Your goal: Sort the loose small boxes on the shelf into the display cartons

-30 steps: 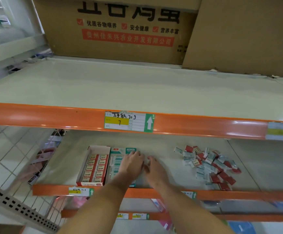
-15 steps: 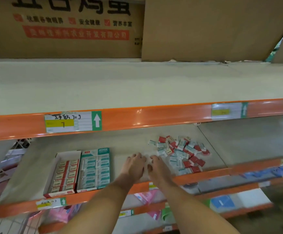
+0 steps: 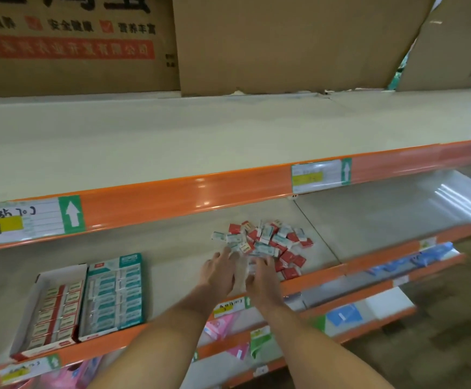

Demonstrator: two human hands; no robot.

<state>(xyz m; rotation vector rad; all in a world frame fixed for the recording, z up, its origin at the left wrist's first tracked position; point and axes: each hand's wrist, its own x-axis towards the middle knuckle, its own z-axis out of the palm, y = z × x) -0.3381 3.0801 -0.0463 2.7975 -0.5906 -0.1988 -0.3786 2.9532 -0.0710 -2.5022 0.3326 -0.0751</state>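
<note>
A heap of loose small boxes (image 3: pixel 268 242), red ones and teal-and-white ones mixed, lies on the middle shelf (image 3: pixel 178 256). My left hand (image 3: pixel 220 272) and my right hand (image 3: pixel 259 276) sit side by side at the heap's near left edge, fingers stretched toward it, fingertips touching the nearest boxes. Whether either hand holds a box is blurred. To the left stand two display cartons: a white one with red boxes (image 3: pixel 51 313) and a teal one filled with teal boxes (image 3: pixel 115 296).
An orange shelf lip (image 3: pixel 189 192) with price tags overhangs the middle shelf. Large cardboard cartons (image 3: pixel 284 43) stand on the upper shelf. Pink, green and blue packets (image 3: pixel 228 327) lie on the lower shelves. Bare shelf lies between the cartons and the heap.
Both hands moved right, away from the teal carton and over to the heap of loose boxes. The view swung right with them.
</note>
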